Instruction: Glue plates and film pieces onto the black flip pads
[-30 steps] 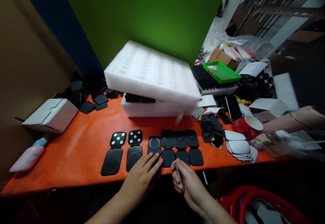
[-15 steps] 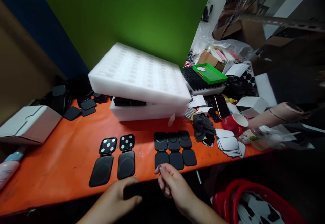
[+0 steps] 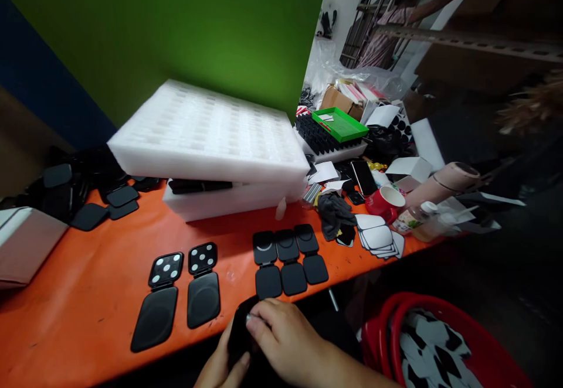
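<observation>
Panel (image 3: 240, 330) in left grip (image 3: 221, 364), closed snugly

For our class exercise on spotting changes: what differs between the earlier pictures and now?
The left hand has taken a black piece off the orange table and drawn it back past the front edge. The right hand has moved left to meet it, still gripping the metal tool. The camera has turned right. The two dotted pieces and white foam blocks stayed put.
</observation>
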{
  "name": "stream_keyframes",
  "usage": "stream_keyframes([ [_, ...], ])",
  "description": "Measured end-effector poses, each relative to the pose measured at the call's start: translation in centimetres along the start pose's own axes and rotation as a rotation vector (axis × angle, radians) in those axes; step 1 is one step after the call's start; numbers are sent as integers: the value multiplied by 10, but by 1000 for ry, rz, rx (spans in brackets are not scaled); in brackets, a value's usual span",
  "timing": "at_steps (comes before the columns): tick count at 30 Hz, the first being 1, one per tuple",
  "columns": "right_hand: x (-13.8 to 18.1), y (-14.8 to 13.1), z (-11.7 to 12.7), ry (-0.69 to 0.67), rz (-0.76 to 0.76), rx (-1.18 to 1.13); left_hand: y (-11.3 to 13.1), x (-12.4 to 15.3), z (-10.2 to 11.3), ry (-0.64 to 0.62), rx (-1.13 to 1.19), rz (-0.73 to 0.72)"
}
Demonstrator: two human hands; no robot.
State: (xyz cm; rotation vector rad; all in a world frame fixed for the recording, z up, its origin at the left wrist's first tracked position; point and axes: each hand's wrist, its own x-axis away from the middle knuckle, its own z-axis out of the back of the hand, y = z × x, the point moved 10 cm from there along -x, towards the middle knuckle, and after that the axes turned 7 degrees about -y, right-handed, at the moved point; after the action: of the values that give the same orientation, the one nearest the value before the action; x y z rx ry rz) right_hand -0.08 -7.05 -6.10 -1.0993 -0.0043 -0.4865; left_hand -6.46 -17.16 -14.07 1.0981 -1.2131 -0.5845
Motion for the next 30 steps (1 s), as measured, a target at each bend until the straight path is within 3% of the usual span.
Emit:
stream_keyframes([
  [3, -2, -14, 5, 42, 27, 295, 27, 2, 0, 87, -381, -220],
  [6, -3, -15, 6, 31, 20, 426, 41, 7, -9, 67, -561, -374],
  [10, -3, -22, 3, -8, 78, 415, 35, 6, -5, 105, -505, -295],
  [16, -6, -22, 4, 12, 44, 418, 29, 3, -5, 129, -419, -207],
  [26, -3, -34, 7, -110, 113, 445, 42, 11, -16, 77, -496, -280],
  [30, -5, -32, 8, -64, 114, 404, 41, 11, -20, 66, -515, -276],
])
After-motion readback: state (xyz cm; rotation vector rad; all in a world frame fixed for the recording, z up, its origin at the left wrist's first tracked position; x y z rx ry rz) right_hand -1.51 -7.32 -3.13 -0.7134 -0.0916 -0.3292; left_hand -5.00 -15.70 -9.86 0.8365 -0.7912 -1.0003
